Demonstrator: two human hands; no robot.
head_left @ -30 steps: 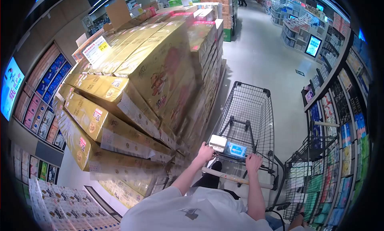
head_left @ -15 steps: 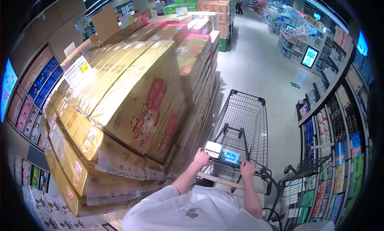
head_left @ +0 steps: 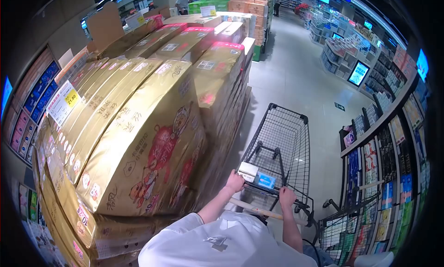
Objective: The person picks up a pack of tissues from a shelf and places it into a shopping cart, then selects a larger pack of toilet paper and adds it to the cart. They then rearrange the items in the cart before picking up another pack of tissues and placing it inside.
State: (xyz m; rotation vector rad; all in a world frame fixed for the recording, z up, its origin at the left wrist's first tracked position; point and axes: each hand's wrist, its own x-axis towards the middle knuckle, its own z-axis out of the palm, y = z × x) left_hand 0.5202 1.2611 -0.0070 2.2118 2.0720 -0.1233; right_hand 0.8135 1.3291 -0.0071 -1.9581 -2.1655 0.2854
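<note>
A black wire shopping cart [head_left: 297,142] stands in front of me, its basket pointing up the aisle. My left hand [head_left: 235,181] is closed on the cart's near left side, right by a small white pack [head_left: 248,171]. On the near right side my right hand [head_left: 287,196] is closed in a fist around the cart's frame. Between the hands, a blue-and-white pack [head_left: 266,180] lies next to the white one at the cart's near end. A pale handle bar [head_left: 255,207] crosses below my hands, near my white shirt.
Gold tissue packs [head_left: 152,142] are stacked high close on my left, with a price sign [head_left: 64,102] on them. Shelves [head_left: 384,160] and another cart [head_left: 349,225] stand to the right. The tiled aisle [head_left: 283,68] runs ahead; a person [head_left: 182,3] stands far back.
The view has moved forward: the gold packs loom larger and their price sign has slid left and down. Both hands keep their places on the cart.
</note>
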